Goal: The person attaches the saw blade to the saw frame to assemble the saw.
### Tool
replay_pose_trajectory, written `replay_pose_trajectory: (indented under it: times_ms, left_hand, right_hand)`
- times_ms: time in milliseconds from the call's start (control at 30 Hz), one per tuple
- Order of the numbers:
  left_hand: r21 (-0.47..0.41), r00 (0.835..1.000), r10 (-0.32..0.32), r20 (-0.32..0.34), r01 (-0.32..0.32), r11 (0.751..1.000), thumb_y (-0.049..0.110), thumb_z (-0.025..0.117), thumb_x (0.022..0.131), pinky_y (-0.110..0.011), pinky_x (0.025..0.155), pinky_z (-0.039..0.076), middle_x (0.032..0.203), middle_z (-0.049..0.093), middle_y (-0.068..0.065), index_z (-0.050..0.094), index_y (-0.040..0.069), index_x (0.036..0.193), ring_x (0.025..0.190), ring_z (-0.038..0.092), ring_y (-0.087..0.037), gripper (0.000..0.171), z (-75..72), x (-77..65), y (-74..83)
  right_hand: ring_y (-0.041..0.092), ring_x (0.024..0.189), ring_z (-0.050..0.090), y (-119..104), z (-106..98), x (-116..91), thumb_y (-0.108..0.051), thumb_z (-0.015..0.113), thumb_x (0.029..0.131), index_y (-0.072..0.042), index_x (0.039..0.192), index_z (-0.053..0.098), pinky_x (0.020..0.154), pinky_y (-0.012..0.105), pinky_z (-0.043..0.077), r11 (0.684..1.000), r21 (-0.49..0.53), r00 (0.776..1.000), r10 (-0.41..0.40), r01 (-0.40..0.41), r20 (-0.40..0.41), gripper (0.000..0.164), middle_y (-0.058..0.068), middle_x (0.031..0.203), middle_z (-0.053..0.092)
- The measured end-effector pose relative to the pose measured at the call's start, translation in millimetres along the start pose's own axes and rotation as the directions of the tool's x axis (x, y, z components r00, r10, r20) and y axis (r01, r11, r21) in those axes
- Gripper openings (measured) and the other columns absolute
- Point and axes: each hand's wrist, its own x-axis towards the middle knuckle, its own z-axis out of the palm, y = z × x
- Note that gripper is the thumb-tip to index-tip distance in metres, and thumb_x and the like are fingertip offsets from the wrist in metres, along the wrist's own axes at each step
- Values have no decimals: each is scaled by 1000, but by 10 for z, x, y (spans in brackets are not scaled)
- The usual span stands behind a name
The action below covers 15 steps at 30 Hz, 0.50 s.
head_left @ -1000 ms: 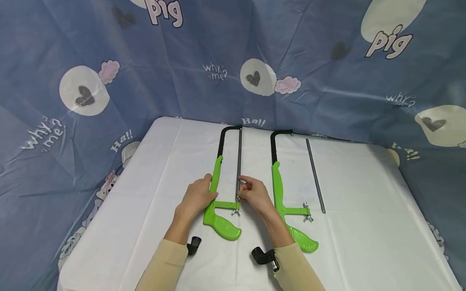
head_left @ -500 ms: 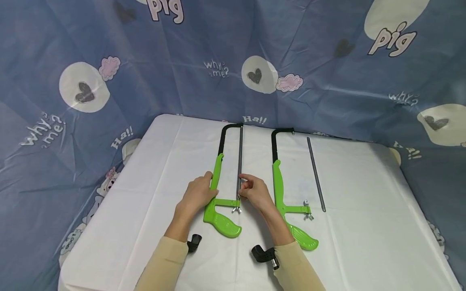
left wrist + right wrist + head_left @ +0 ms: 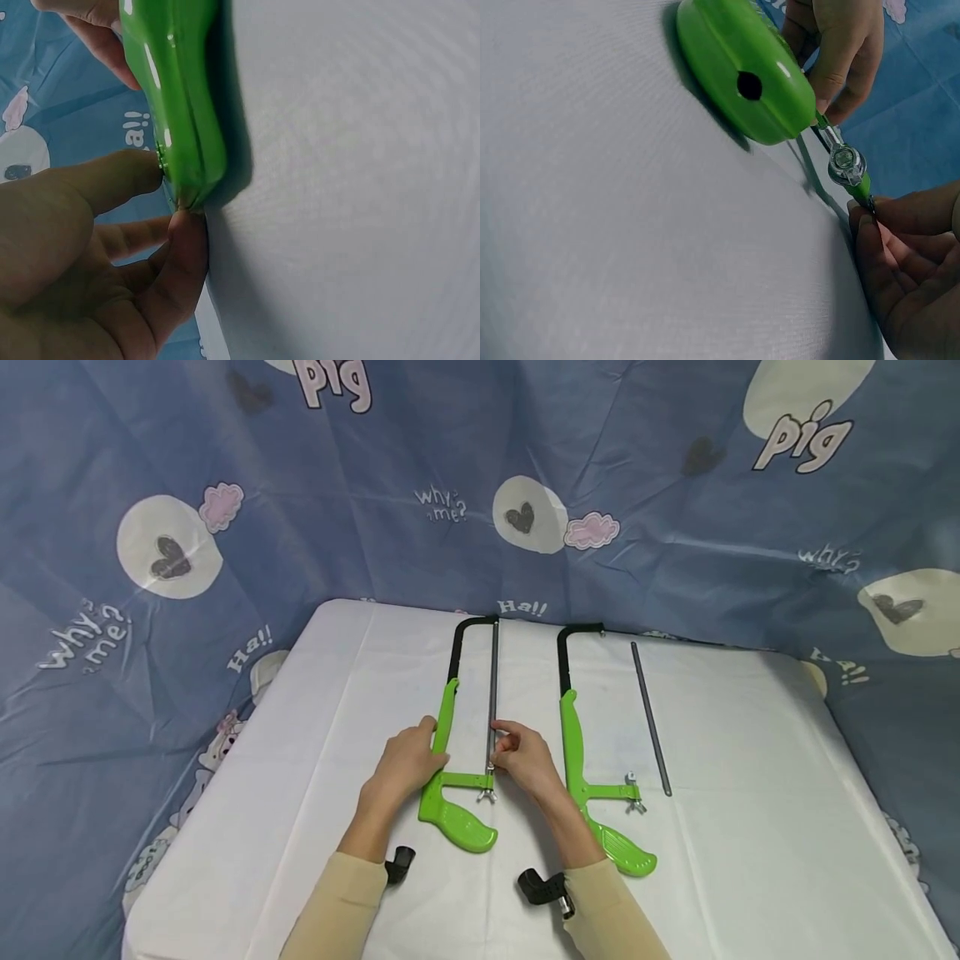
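Observation:
A hacksaw with a green handle and black front frame lies left of centre in the head view. My left hand grips its green frame, thumb on one side and fingers on the other. Along the saw's open side runs a grey saw blade, its far end at the tip of the black frame. The fingers and thumb of my right hand pinch the blade's near end, just above the wing nut. In the right wrist view the wing nut sits between the handle and my right fingertips.
A second green hacksaw lies to the right, its own wing nut at the short arm. Further right is a loose grey blade. A blue patterned cloth rises behind the white table.

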Motion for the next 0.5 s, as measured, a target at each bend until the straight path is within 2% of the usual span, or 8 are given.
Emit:
replay_pose_trajectory:
  times_ms: [500]
  left_hand:
    - [14,1000,12,-5,-12,1000,19,71,89,-28,55,46,96,67,-17,52,1,132,66,59,-20,50,10,-20,-9]
  right_hand:
    - [13,66,56,13,30,-68,5,66,84,-2,130,61,62,27,51,995,-93,998,-49,44,-51,47,10,83,64]
